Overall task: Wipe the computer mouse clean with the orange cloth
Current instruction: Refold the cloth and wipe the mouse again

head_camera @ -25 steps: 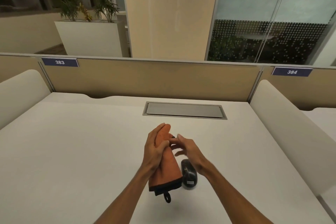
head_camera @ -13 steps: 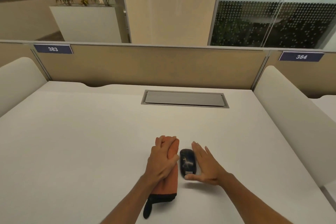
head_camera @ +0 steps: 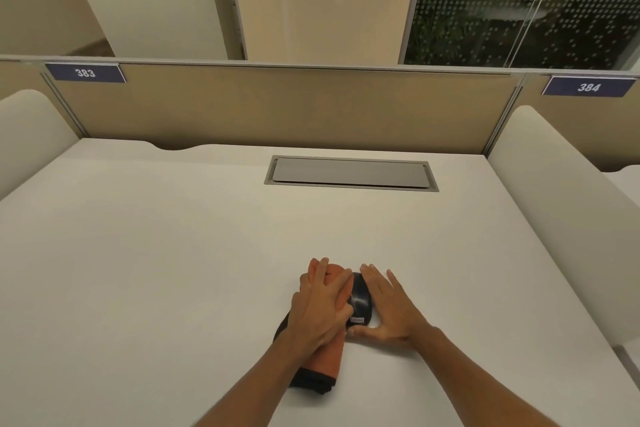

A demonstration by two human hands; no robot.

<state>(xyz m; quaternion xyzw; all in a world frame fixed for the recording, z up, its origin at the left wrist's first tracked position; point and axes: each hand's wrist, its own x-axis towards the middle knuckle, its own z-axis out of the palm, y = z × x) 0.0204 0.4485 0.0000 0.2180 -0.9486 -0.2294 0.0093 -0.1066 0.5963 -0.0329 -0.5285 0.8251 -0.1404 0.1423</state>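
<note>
Head view looks down at a white counter (head_camera: pixel 173 270) with the computer mouse (head_camera: pixel 362 300) sitting near the front edge, right between the person's two hands. The left hand (head_camera: pixel 320 305) lies flat on top of the orange cloth (head_camera: pixel 327 357), which is folded into a long pad with a dark hem at the near end, and the fingers curl over the cloth's right side so it presses against the left flank of the mouse. So that hand is closed over the cloth, more a press-down than a pinch. The right hand (head_camera: pixel 389 312) is open and holds nothing, fingers straight along the right side of the mouse and the thumb tucked across its near end. My read is that it works as a backstop, since a light mouse would just skid away on a slick counter once the cloth pushes on it. Folding the cloth probably gives a firmer edge to rub with. Wiping looks like it's only at the side so far; the top of the mouse is uncovered. The grey cable hatch (head_camera: pixel 349 173) farther back is well out of the way.
</note>
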